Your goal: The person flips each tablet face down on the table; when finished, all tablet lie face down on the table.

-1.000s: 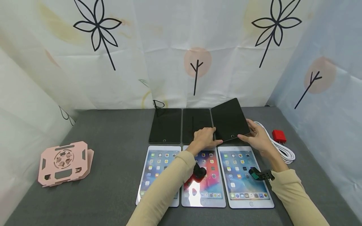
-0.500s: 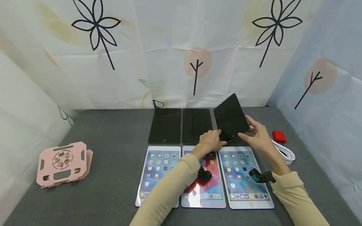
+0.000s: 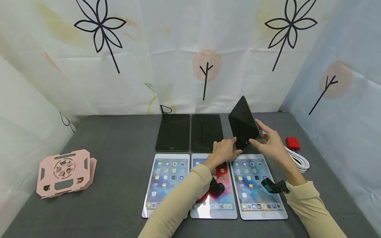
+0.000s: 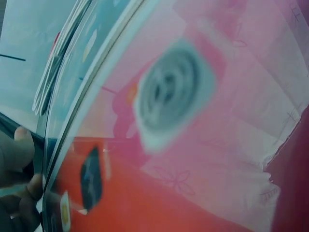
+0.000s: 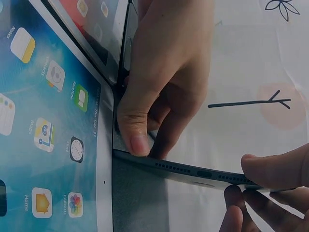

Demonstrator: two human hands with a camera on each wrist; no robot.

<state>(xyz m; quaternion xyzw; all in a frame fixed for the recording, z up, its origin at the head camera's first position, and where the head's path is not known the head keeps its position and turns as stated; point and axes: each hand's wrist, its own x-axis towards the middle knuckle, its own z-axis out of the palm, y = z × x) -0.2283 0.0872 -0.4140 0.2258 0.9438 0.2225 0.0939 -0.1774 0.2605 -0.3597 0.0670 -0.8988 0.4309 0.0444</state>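
Right of centre, a black tablet tilts up between two hands

At its right edge, our right hand [image 3: 271,145] pinches the black tablet [image 3: 242,124], thumb before it and fingers behind. Our left hand [image 3: 223,150] nips its near-left corner between thumb and bent fingers. To the left we see two flat black tablets [image 3: 174,132]; nearer, three white tablets [image 3: 227,201] show lit screens. Right lie a red charger [image 3: 293,143] and white cable [image 3: 302,162]; far apart, left, a pink panelled object [image 3: 64,172].
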